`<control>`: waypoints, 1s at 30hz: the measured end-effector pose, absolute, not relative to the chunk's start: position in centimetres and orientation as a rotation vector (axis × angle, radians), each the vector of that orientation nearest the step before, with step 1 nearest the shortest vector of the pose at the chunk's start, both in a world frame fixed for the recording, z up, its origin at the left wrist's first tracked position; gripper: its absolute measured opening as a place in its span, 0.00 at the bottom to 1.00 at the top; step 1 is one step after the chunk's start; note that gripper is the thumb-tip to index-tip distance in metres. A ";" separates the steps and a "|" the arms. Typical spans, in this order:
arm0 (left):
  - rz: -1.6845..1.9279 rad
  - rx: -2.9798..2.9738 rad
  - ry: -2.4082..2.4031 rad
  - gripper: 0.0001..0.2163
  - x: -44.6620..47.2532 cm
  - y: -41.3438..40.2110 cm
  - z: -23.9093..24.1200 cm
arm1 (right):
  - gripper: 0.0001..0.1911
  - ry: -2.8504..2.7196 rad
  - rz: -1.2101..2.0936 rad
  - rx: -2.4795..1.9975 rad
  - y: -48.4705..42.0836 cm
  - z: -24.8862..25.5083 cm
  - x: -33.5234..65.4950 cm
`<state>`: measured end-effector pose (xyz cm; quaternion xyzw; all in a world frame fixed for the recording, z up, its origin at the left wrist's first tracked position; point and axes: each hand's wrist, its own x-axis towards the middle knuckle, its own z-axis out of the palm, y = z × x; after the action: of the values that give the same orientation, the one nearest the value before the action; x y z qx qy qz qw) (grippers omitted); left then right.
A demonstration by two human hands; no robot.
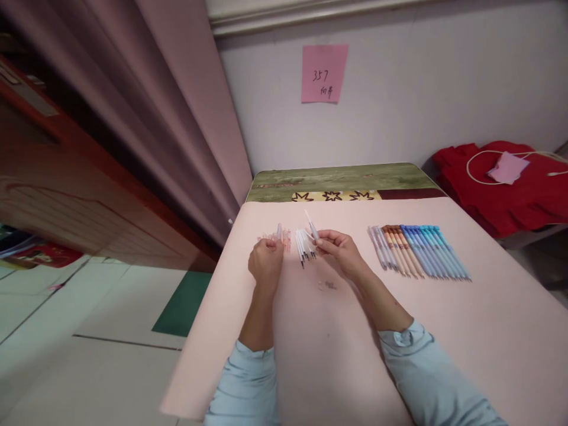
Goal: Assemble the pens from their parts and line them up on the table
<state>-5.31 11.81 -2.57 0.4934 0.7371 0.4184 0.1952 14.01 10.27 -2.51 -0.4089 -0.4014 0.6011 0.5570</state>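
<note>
My left hand (266,260) is closed round a pale, translucent pen barrel (279,229) that sticks up past the fingers. In the pinch of my right hand (339,248) is a slim pen part with a white refill (308,219) pointing up and left. Between the hands lies a group of white pen refills (305,245) with dark tips. Pinkish clear pen parts (287,239) lie just behind my left hand, partly covered by it. Some tiny parts (331,285), too small to name, rest nearer to me.
Right of my hands, a row of pens (417,251) runs from clear through brown to blue. They lie on a pink-covered table (337,367). Beyond its right edge is red cloth (465,201) with a white cable (474,168). A curtain (190,118) hangs at the left.
</note>
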 end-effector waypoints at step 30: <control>1.464 0.457 0.799 0.08 -3.6 11.7 -2.2 | 0.13 -1.344 1.541 -1.098 9.9 -3.2 14.1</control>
<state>-3.56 11.75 -2.21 0.2010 0.3514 0.6442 0.6490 14.05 9.89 -3.23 -0.4337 -0.5310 0.6089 0.3990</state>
